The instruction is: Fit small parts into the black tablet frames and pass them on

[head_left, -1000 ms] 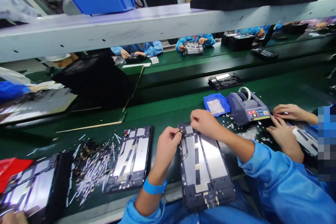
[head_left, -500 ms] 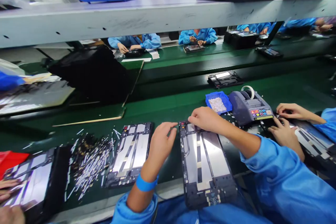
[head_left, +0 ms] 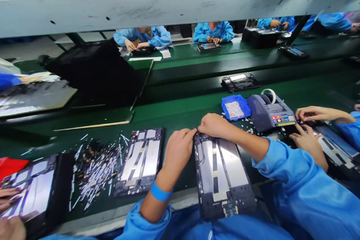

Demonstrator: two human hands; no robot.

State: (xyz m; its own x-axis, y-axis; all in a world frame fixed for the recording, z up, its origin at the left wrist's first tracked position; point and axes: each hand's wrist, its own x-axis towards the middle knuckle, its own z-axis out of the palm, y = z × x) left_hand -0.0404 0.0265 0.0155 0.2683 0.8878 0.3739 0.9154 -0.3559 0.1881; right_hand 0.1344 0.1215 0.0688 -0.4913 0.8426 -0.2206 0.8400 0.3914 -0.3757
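The tablet frame (head_left: 222,176) lies flat on the green bench (head_left: 174,114), its near end overhanging the edge toward the person. Both hands meet at its far left corner: the left hand (head_left: 177,153) pinches the corner edge with curled fingertips, and the right hand (head_left: 215,125) presses down there; whether either grip encloses a small part I cannot tell. The frame looks thin, stiff and light, with exposed boards and metal plates that seem fragile, so holding it by the outer rim seems safest. A second frame (head_left: 142,161) lies just left.
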